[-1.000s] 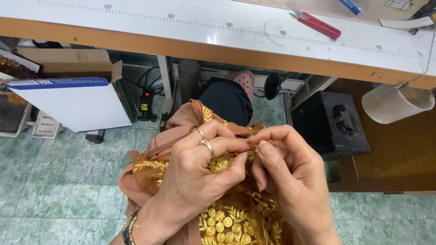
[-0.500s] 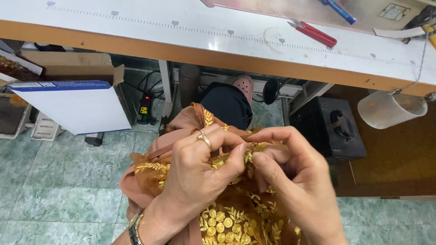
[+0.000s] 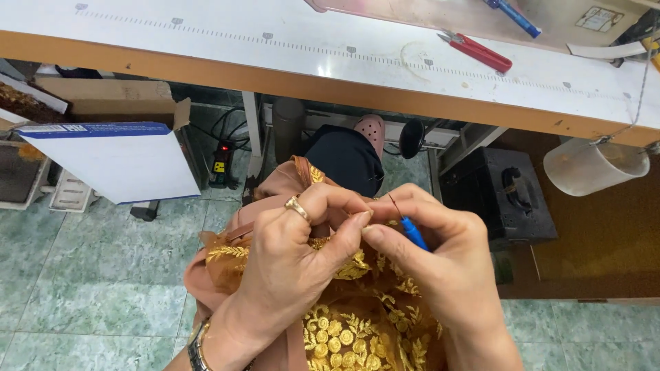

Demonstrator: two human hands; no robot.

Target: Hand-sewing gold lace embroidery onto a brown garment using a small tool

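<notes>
Head view: two hands, left hand (image 3: 295, 268); right hand (image 3: 440, 268); one fabric (image 3: 357, 330).

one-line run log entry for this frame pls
left hand: pinching brown gold-embroidered fabric | right hand: holding small blue-handled tool at the pinch | white worktable above: red snips lying idle

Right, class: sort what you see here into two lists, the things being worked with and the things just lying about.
In use:
- left hand, pinching the cloth
- right hand, holding the tool
- blue-handled tool
- brown fabric with gold embroidery

Lying about:
- red snips and blue pen on the white table
- white bucket
- cardboard box
- power strip
</notes>
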